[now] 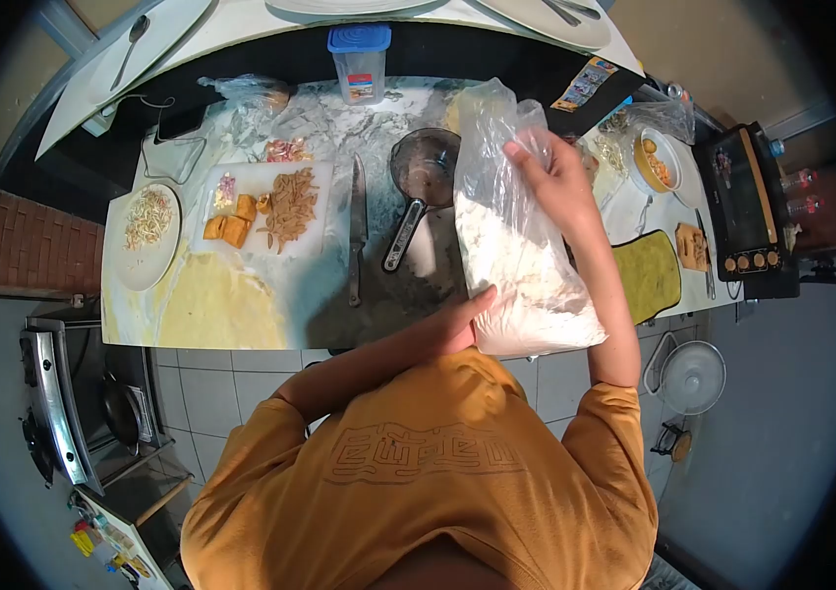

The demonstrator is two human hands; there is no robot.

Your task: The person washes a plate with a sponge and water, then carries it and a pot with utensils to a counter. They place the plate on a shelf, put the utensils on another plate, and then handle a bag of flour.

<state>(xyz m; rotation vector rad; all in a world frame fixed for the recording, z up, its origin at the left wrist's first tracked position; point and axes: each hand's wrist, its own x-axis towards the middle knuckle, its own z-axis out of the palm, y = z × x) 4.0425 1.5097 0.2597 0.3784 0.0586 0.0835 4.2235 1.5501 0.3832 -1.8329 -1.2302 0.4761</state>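
Observation:
I hold a clear plastic bag half full of white flour over the marble counter. My left hand supports the bag at its lower left side. My right hand grips the bag's upper right edge near the bunched opening. A glass measuring cup with a long handle lies on the counter just left of the bag.
A knife lies left of the cup. A white cutting board carries chopped food, with a plate at the far left. A blue-lidded container stands at the back. A toaster oven and bowl sit right.

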